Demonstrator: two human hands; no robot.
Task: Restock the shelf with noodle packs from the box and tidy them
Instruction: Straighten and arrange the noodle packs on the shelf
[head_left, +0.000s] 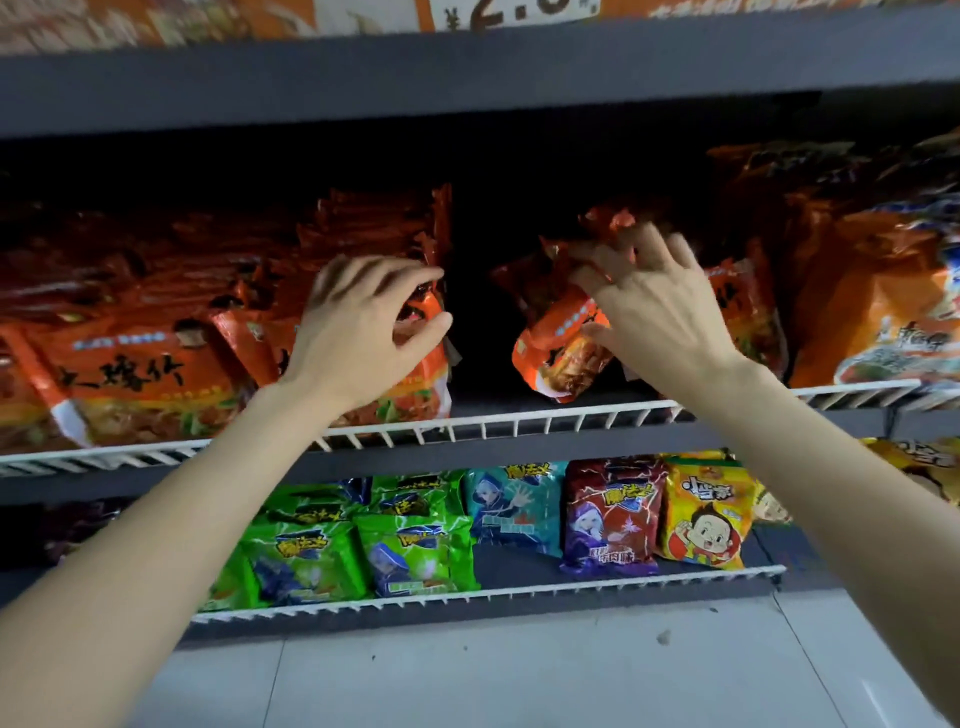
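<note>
Orange noodle packs stand in rows on the middle shelf behind its white wire rail. My left hand rests with curled fingers on the right end pack of the left row. My right hand has its fingers spread over a tilted orange noodle pack that leans in the dark gap at the shelf's middle, thumb under its front. More orange packs stand behind that hand. The box is out of view.
Larger orange bags fill the shelf's right end. The lower shelf holds green, teal, red-purple and yellow snack packs behind a wire rail. A grey shelf board runs overhead; white floor tiles lie below.
</note>
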